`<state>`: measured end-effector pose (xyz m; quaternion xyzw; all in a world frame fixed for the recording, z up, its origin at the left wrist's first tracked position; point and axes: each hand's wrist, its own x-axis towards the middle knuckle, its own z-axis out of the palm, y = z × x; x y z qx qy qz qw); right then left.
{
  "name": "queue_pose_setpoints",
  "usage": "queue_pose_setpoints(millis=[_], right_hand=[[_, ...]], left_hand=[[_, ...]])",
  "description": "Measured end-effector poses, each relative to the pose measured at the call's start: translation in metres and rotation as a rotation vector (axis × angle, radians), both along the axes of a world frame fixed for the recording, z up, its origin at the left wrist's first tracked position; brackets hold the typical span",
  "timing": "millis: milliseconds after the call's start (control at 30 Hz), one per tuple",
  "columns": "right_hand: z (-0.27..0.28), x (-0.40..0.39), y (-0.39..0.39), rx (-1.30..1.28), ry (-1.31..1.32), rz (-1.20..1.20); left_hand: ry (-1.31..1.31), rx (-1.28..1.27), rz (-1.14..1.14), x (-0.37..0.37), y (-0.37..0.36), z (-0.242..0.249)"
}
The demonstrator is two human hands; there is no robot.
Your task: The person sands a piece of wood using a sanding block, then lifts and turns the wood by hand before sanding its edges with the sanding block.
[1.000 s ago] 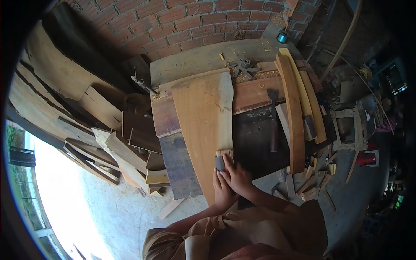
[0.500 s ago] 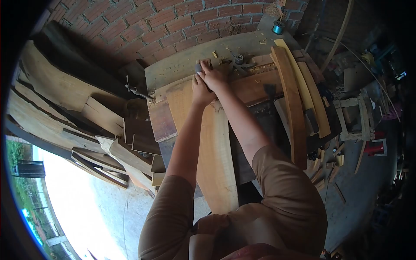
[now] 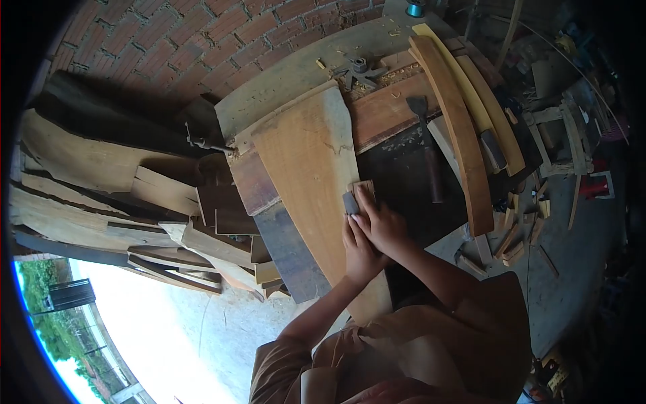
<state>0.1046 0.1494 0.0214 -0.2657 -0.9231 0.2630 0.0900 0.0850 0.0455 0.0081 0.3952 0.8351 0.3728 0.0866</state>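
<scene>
Both hands are pressed together on a small brown block tool (image 3: 363,188) with a grey piece, perhaps a hand plane; its exact kind is partly hidden. My right hand (image 3: 382,229) wraps over the block, fingers pointing forward. Against it lies my left hand (image 3: 362,256), its fingers closed about the rear of the tool. The tool is at the right edge of a long, tapering wooden board (image 3: 306,155), which lies lengthwise on the workbench (image 3: 269,87) and reaches toward my body.
A chisel-like tool (image 3: 427,145) lies right of the board, beside curved wooden pieces (image 3: 457,135). A star-shaped metal part (image 3: 361,73) and shavings sit at the back. A clamp (image 3: 208,143) is at the left edge; stacked planks (image 3: 87,161) stand beyond. A brick wall (image 3: 222,40) is behind.
Both hands and the block tool have moved from the board's far end back toward my body, along its right edge. My elbows are now bent, and the view has shifted.
</scene>
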Motion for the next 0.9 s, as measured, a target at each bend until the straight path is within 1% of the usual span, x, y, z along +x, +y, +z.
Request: queue_pose_setpoints(millis=[33,67,100,133,167,200,233,267,333,367,400,433,467,500,533,567,600,667,700,767,833,900], right_hand=[[-0.002,-0.025,0.016,-0.001,0.007,-0.028],[0.004,-0.053,0.035,-0.071,-0.038,-0.047],[0.007,-0.085,0.056,-0.087,-0.071,-0.056],[0.003,-0.116,0.078,-0.043,0.001,-0.049],[-0.001,-0.149,0.100,-0.017,0.063,-0.044],[0.002,-0.180,0.122,-0.144,0.034,-0.011],[0.011,-0.202,0.138,-0.157,-0.035,-0.016],[0.013,-0.212,0.144,-0.152,-0.034,-0.017],[0.012,-0.221,0.148,-0.139,-0.056,-0.055],[0.005,-0.212,0.139,-0.094,0.022,-0.076],[0.000,-0.196,0.128,-0.105,0.022,-0.057],[-0.002,-0.174,0.113,-0.112,0.026,-0.037],[0.000,-0.140,0.092,-0.041,0.026,-0.010],[0.007,-0.103,0.068,-0.103,-0.030,0.015],[-0.003,-0.067,0.043,-0.071,0.000,0.031],[0.002,-0.032,0.020,-0.082,-0.060,0.034],[0.003,-0.002,0.000,-0.095,-0.098,0.038],[0.001,0.034,-0.027,-0.113,-0.032,0.000],[0.004,0.033,-0.025,-0.120,-0.048,-0.013],[0.005,0.022,-0.020,-0.133,-0.068,-0.011],[0.005,-0.013,0.007,-0.091,-0.054,-0.026],[0.006,-0.065,0.040,-0.083,-0.085,-0.059]], left_hand=[[0.072,0.020,-0.013,-0.026,0.017,-0.004],[0.121,0.024,-0.004,-0.054,0.038,-0.005],[0.118,0.092,0.025,-0.084,0.061,-0.009],[0.190,0.087,0.024,-0.116,0.084,-0.008],[0.197,0.084,0.060,-0.147,0.107,-0.008],[0.191,0.080,0.079,-0.178,0.127,-0.009],[0.151,0.135,0.029,-0.207,0.144,-0.009],[0.092,0.122,0.033,-0.223,0.154,-0.004],[0.067,0.046,0.078,-0.221,0.155,0.002],[0.060,0.044,0.082,-0.210,0.147,0.001],[0.093,0.028,0.085,-0.192,0.134,-0.005],[0.130,0.016,0.089,-0.171,0.120,-0.008],[0.164,0.015,0.055,-0.137,0.098,-0.001],[0.179,0.002,0.081,-0.099,0.073,-0.003],[0.108,0.012,0.091,-0.061,0.047,-0.003],[0.066,-0.024,0.042,-0.029,0.020,-0.004],[0.071,-0.046,0.020,-0.001,-0.001,-0.002],[0.108,-0.072,-0.004,0.036,-0.027,-0.010],[0.106,-0.070,0.006,0.033,-0.023,-0.006],[0.033,-0.087,-0.045,0.021,-0.019,0.001],[0.034,-0.055,-0.073,-0.019,0.003,-0.001],[0.096,0.025,-0.033,-0.068,0.041,0.004]])
